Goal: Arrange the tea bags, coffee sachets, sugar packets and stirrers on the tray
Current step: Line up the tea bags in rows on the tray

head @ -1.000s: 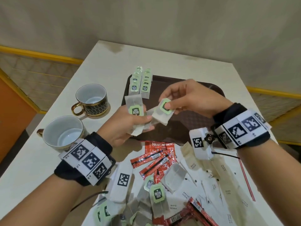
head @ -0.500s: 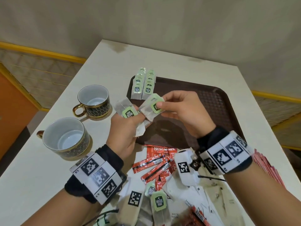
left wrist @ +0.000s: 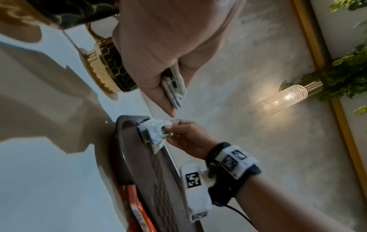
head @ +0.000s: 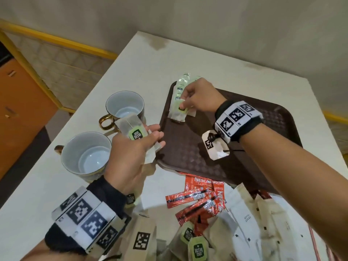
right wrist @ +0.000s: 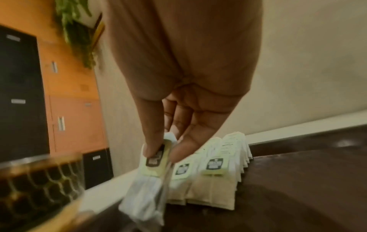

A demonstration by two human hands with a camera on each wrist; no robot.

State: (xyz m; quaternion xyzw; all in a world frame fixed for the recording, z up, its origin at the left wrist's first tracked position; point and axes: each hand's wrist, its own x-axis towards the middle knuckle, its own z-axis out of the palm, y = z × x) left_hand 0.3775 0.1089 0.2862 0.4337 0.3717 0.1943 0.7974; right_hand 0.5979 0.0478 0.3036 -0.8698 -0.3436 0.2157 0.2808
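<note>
In the head view the right hand reaches to the far left corner of the brown tray, its grip pinched on the green tag of a tea bag that hangs against the front of the rows of tea bags already laid there. The left hand hovers at the tray's left edge, thumb and fingers clamped on more tea bags. Two cups stand on the desk left of the tray. Near the front edge lie red coffee sachets, white sugar packets and loose tea bags; red stirrers show at the right. From the left wrist, the thumb presses a fanned bundle of tea bags, and beyond it the right hand pinches its bag at the tray rim. From the right wrist, thumb and forefinger grip the tag of the tea bag, which dangles just beside the overlapping rows on the tray.
</note>
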